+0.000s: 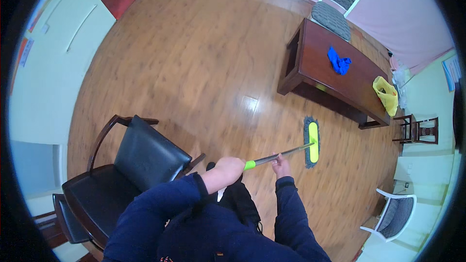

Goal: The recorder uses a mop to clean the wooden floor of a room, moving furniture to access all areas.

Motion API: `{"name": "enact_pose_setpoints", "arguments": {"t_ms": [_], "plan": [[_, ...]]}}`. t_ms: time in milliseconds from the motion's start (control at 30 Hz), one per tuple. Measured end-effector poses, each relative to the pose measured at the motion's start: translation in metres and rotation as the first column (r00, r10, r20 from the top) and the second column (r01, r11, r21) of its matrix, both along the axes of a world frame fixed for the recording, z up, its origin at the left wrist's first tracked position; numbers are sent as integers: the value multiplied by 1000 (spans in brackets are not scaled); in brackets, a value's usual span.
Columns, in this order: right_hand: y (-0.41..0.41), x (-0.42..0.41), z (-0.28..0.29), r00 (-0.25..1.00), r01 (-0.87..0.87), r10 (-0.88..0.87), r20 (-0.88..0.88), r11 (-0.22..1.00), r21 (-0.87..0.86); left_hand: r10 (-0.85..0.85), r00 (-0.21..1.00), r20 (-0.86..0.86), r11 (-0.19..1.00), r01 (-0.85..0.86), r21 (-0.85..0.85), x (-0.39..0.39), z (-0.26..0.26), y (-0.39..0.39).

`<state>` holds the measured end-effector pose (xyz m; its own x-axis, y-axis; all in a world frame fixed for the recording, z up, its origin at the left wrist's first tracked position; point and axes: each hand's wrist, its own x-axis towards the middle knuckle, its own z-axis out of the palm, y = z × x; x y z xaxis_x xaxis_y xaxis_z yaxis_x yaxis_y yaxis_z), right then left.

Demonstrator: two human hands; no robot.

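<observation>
A flat mop with a bright green head plate point(313, 142) and a grey fringed pad point(307, 123) rests on the wood-look floor point(204, 54), ahead and to my right. Its metal pole point(267, 159) slants back toward my body. My left hand point(227, 171) is closed round the pole's upper end, just behind a green sleeve point(249, 165). Farther down the pole, my right hand point(281, 166) grips the metal shaft, thumb along it. The pole's top end is hidden by my left hand.
A dark wooden table point(327, 43) bears a blue cloth point(340, 62) and a yellow bag point(386, 94). Black armchair point(153, 149) stands close on my left. White-framed chairs point(397, 214) and a small wooden chair point(413, 129) stand along the right wall; another grey-cushioned chair point(329, 18) is behind the table.
</observation>
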<state>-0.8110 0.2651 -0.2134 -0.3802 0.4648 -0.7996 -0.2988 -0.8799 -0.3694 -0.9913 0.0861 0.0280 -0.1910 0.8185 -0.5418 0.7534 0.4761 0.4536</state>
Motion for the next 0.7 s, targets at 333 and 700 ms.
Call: {"name": "enact_pose_setpoints", "arguments": {"t_ms": [333,700], "plan": [[-53,-8,2,955,-277,268,-128,959,-55,3,1000,-11,1000,-2,24,-13,34,-70],[-198,-112,64,790,-577,423,-444,758,-304,168,945,-279,980,-190,-54,-63,115,-215]]}}
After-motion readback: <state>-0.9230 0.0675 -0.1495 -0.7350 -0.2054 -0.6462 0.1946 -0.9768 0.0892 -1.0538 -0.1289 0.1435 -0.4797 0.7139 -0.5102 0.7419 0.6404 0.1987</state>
